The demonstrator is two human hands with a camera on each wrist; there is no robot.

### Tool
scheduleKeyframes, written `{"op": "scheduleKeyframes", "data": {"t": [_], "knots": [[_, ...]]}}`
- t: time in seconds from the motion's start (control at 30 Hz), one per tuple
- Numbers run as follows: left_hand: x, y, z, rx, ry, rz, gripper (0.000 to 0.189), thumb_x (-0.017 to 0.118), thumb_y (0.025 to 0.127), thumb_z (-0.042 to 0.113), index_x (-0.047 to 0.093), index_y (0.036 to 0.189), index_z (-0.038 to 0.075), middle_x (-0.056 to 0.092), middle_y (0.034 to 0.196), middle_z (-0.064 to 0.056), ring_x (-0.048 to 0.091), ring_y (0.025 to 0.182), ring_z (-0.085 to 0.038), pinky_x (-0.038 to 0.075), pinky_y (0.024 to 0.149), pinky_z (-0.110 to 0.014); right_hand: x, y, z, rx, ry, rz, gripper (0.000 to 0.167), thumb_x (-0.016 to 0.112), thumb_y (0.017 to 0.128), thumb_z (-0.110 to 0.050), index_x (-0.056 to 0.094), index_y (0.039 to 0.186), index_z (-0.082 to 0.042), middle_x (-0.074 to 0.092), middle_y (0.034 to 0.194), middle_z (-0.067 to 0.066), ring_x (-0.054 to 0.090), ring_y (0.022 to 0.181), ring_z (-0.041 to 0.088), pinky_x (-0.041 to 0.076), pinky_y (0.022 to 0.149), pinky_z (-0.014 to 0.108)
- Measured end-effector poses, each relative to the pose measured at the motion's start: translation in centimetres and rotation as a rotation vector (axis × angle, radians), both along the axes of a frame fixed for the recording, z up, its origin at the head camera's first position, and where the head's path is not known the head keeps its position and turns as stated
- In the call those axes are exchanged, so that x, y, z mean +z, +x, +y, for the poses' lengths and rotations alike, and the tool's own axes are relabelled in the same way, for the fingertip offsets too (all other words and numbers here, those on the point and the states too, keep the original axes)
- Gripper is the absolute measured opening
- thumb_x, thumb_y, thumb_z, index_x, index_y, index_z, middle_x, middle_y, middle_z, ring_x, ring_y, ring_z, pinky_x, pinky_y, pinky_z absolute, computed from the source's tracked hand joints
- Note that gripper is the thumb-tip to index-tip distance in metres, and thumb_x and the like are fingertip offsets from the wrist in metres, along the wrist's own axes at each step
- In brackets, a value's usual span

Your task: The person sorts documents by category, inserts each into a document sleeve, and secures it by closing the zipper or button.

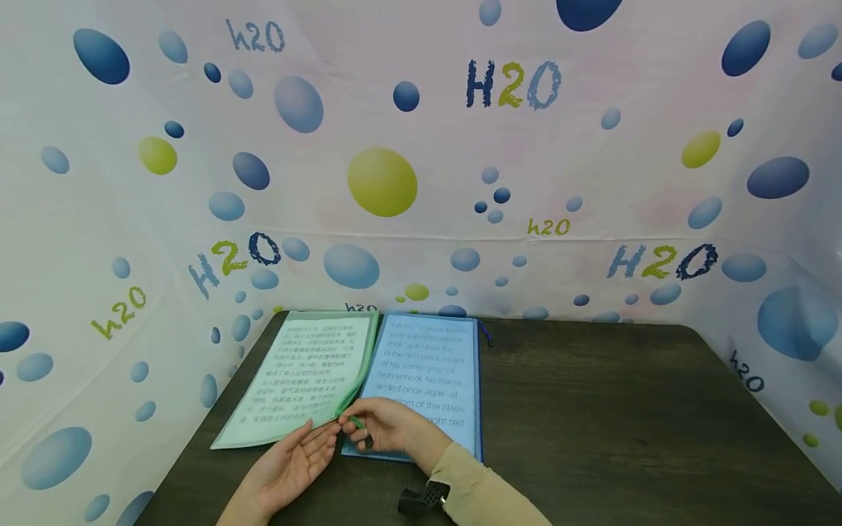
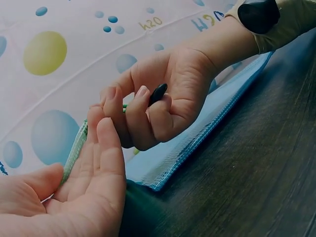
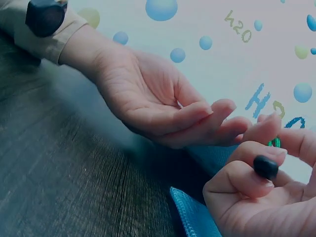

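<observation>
A green mesh zip pouch (image 1: 299, 372) with a printed sheet inside lies on the left of the dark table. At its near right corner, my right hand (image 1: 388, 427) pinches a green cord zipper pull (image 1: 357, 422) with a black end piece (image 2: 158, 94); several of its fingers are curled. My left hand (image 1: 289, 467) is palm up with fingers extended, its fingertips right at that same corner and close to the right fingertips. The left thumb (image 2: 44, 180) lies along the pouch's near edge. Under the right hand and wrist is a blue mesh zip pouch (image 1: 427, 358) holding another printed sheet.
The blue pouch's dark blue zipper pull (image 1: 485, 334) hangs at its far right corner. Dark wood-grain table (image 1: 625, 409) extends to the right. A white curtain (image 1: 447, 44) with blue and green dots surrounds the back and sides. A black wrist device (image 1: 424, 499) sits by the right sleeve.
</observation>
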State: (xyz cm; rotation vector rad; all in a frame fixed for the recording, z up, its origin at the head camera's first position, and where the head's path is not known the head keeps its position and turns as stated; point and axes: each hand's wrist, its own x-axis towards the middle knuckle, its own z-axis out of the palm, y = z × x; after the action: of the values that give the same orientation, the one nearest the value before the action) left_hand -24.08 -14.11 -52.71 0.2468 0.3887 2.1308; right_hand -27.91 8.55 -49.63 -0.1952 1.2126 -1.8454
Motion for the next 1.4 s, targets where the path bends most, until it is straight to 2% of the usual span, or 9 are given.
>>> {"op": "scheduleKeyframes", "data": {"t": [0.2,0.37,0.5,0.73,1.1,1.4], "knots": [[0.0,0.0,-0.1,0.005,0.022,-0.006,0.062,0.008,0.107,0.030,0.055,0.133,-0.002,0.058,0.137,-0.011,0.057,0.125,-0.016,0.036,0.113,-0.026,-0.1,-0.1,0.1,0.002,-0.095,-0.157,0.022,0.042,0.100,-0.020,0.058,0.085,-0.016,0.049,0.069,-0.010,0.034,0.053,0.004,0.028,0.054,0.020],[0.0,-0.1,-0.3,0.005,0.015,0.002,0.056,0.011,0.108,0.026,0.055,0.132,0.000,0.058,0.137,-0.010,0.056,0.127,-0.016,0.035,0.114,-0.026,0.0,0.0,-0.2,-0.014,-0.160,-0.239,0.023,0.040,0.101,-0.019,0.056,0.086,-0.015,0.048,0.070,-0.010,0.034,0.053,0.003,0.026,0.055,0.019],[-0.1,-0.1,-0.5,0.003,0.006,-0.011,0.055,0.012,0.108,0.024,0.056,0.131,-0.001,0.059,0.136,-0.011,0.057,0.126,-0.017,0.036,0.114,-0.026,-0.1,-0.1,-0.5,-0.056,-0.172,-0.276,0.021,0.041,0.100,-0.018,0.056,0.086,-0.015,0.049,0.070,-0.010,0.034,0.053,0.003,0.025,0.055,0.019],[0.0,-0.1,-0.7,0.007,-0.017,-0.022,0.054,0.014,0.108,0.023,0.057,0.129,-0.002,0.061,0.133,-0.011,0.058,0.125,-0.018,0.037,0.113,-0.027,-0.3,-0.4,-0.9,-0.133,-0.174,-0.256,0.016,0.042,0.099,-0.016,0.055,0.091,-0.013,0.049,0.070,-0.011,0.034,0.054,0.002,0.027,0.056,0.018],[0.0,0.0,-0.9,0.027,-0.039,-0.023,0.053,0.016,0.109,0.023,0.058,0.127,-0.002,0.062,0.131,-0.012,0.059,0.123,-0.018,0.038,0.112,-0.027,-0.2,-1.2,-1.0,-0.153,-0.179,-0.247,0.016,0.040,0.099,-0.016,0.055,0.095,-0.011,0.047,0.071,-0.010,0.033,0.056,0.002,0.027,0.056,0.018],[0.1,0.1,-1.0,0.037,-0.068,-0.044,0.050,0.018,0.109,0.022,0.060,0.124,-0.001,0.064,0.129,-0.012,0.061,0.122,-0.018,0.039,0.111,-0.027,-0.1,-1.8,-1.1,-0.224,-0.152,-0.250,0.014,0.042,0.099,-0.015,0.054,0.102,-0.007,0.047,0.071,-0.009,0.033,0.055,0.003,0.025,0.055,0.018]]}}
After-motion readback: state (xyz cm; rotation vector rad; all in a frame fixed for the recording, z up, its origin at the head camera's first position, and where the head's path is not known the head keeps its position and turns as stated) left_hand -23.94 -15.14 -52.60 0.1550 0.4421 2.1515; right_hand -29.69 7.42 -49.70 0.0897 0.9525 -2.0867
